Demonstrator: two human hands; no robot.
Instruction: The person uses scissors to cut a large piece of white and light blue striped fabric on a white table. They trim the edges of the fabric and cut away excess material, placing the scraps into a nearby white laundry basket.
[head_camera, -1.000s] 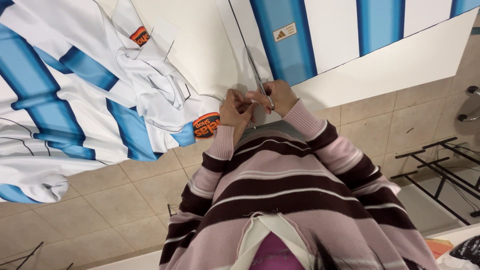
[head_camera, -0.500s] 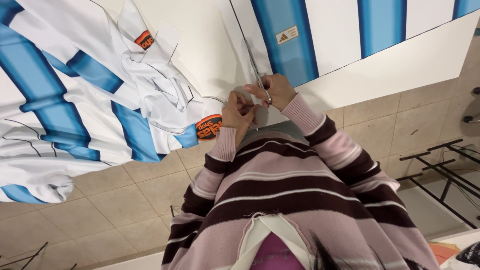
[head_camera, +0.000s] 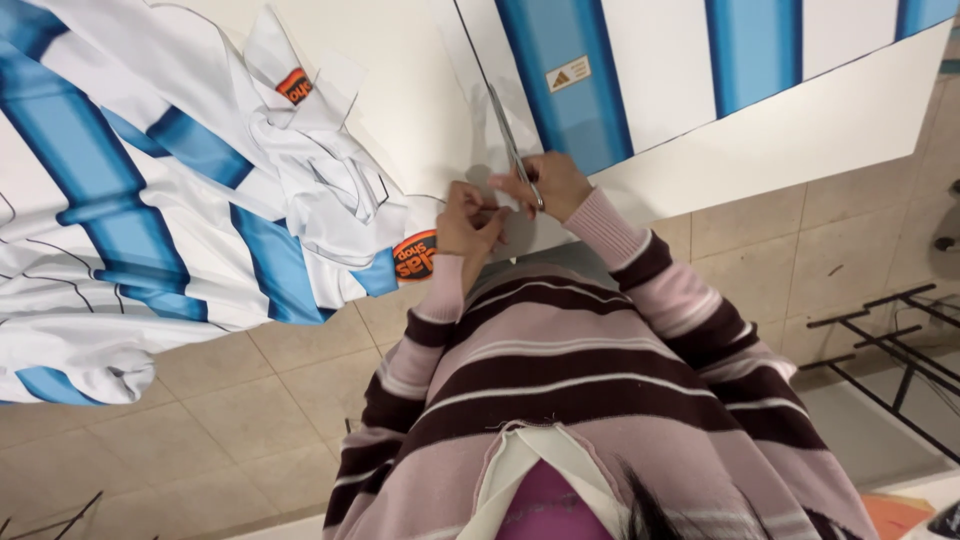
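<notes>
My right hand (head_camera: 548, 185) grips a pair of metal scissors (head_camera: 512, 145). Their blades point away from me along a thin black line on a white sheet with blue stripes (head_camera: 640, 70) lying on the white table (head_camera: 800, 140). Just left of it, my left hand (head_camera: 468, 218) pinches the sheet's near edge, fingertips almost touching the right hand. Both arms wear a pink and dark-striped sweater.
A heap of cut white and blue fabric pieces (head_camera: 150, 200) with orange round labels (head_camera: 415, 255) hangs over the table's left part. Beige floor tiles (head_camera: 200, 420) lie below. A black metal rack (head_camera: 890, 340) stands on the floor at right.
The scissors have moved slightly forward along the black line. Both hands stay together at the sheet's edge, and the fabric heap has not shifted.
</notes>
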